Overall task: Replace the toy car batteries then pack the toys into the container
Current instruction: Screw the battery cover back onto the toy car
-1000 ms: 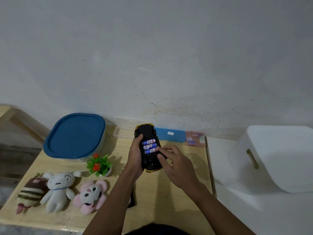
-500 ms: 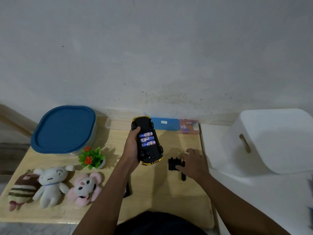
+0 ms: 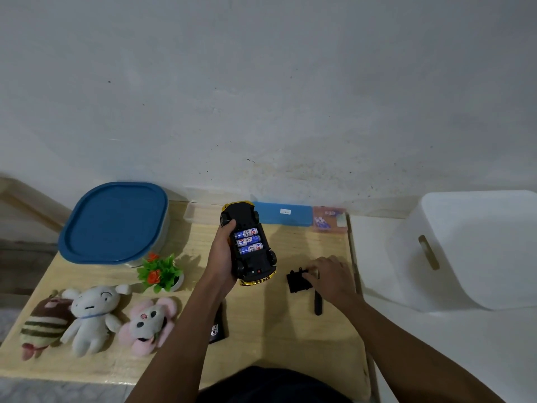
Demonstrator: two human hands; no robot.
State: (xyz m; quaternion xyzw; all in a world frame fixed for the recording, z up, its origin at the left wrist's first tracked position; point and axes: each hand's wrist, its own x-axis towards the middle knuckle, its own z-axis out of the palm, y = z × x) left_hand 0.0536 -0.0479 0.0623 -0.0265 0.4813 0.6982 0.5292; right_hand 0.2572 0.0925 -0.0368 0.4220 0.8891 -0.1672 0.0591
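- So, across the pale wooden table (image 3: 261,338), your right hand (image 3: 331,276) has left the car, where it was a second ago, and come down at the right side of the table.
- The round-cornered clear container with the blue lid (image 3: 114,223) stands shut at the back left; the three plush toys, a brown striped one (image 3: 43,324), a white one (image 3: 91,312) and a pink one (image 3: 151,324), lie unpacked in front of it.
- Your left hand (image 3: 222,257) keeps the black and yellow toy car (image 3: 250,245) belly up, fingers clenched round its side.
- Three blue batteries (image 3: 247,241) sit side by side in the open bay, so the swap looks done.
- Your right fingers (image 3: 309,275) rest on the small black battery cover (image 3: 297,282); whether they have gripped it, I cannot tell.
- Closing the bay looks like the next step.
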